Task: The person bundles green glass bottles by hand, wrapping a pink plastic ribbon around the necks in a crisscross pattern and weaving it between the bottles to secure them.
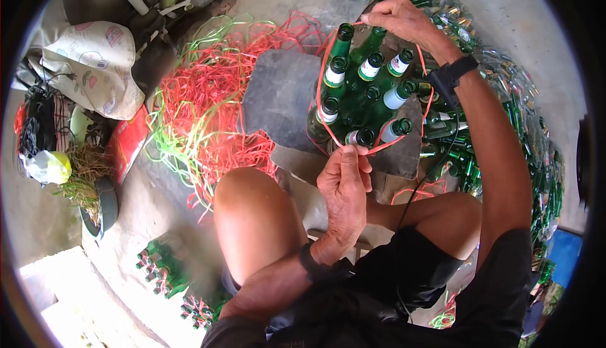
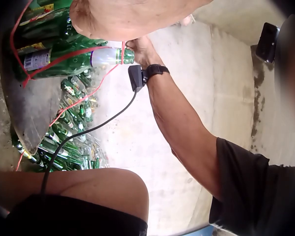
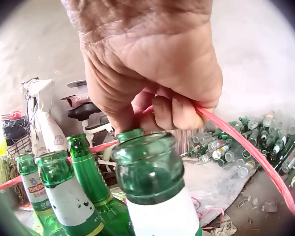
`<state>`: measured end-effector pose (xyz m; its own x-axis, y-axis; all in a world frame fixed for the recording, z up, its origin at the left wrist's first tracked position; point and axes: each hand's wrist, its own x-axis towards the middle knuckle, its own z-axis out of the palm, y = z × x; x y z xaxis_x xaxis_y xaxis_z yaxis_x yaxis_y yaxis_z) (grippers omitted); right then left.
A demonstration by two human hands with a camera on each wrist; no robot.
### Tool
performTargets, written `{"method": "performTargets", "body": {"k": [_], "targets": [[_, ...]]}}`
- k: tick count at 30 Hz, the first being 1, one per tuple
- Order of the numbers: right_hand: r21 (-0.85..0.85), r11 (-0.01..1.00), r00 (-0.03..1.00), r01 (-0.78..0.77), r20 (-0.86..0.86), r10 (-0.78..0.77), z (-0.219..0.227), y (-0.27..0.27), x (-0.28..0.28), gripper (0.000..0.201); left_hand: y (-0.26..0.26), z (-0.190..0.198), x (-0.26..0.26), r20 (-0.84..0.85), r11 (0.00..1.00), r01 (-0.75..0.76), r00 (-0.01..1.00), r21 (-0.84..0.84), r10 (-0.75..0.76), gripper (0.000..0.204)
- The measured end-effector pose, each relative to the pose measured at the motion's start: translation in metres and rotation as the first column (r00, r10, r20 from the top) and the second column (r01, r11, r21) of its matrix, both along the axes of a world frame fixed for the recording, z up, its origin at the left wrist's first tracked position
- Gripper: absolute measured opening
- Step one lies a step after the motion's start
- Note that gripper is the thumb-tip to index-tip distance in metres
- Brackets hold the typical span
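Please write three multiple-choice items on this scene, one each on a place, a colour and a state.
1. Where does the loose heap of red and green strapping lie?
A. on the ground left of the bottles
B. on the person's lap
C. inside a box

2. What colour is the strap looped round the bottles?
A. blue
B. red
C. white

3. What is the right hand doing?
A. resting open
B. lifting a bottle
C. gripping the strap

Answers:
1 A, the heap spreads left of the bottles.
2 B, the strap shows red.
3 C, the right hand curls its fingers round it.
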<state>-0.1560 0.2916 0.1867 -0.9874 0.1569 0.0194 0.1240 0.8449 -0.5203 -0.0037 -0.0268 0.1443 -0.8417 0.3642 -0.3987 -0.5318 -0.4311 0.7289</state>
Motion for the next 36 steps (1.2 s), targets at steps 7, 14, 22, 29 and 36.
{"method": "performTargets", "body": {"k": [7, 14, 22, 29, 36], "targets": [[-0.314, 0.916, 0.964, 0.252, 0.163, -0.209, 0.011, -0.010, 0.019, 0.033, -0.003, 0.000, -0.001, -0.020, 0.999, 0.025, 0.999, -0.040, -0.026, 0.031], [-0.394, 0.895, 0.973, 0.208, 0.177, -0.148, -0.011, 0.009, 0.031, 0.029, -0.002, 0.000, -0.001, -0.072, 0.998, 0.029, 0.997, -0.056, -0.033, 0.032], [-0.395, 0.904, 0.985, 0.163, 0.118, -0.126, -0.023, 0.015, 0.044, 0.025, -0.001, -0.007, 0.000, -0.055, 1.000, 0.002, 0.998, -0.004, -0.002, 0.030], [-0.496, 0.860, 0.992, 0.124, 0.083, -0.095, -0.035, 0.024, 0.054, 0.029, -0.002, -0.007, -0.005, -0.063, 0.999, -0.030, 0.998, -0.023, 0.029, 0.031], [-0.566, 0.783, 0.966, 0.259, 0.137, -0.220, -0.027, 0.001, 0.070, 0.037, 0.000, -0.007, -0.010, -0.089, 0.996, -0.076, 0.993, -0.044, 0.072, 0.029]]}}
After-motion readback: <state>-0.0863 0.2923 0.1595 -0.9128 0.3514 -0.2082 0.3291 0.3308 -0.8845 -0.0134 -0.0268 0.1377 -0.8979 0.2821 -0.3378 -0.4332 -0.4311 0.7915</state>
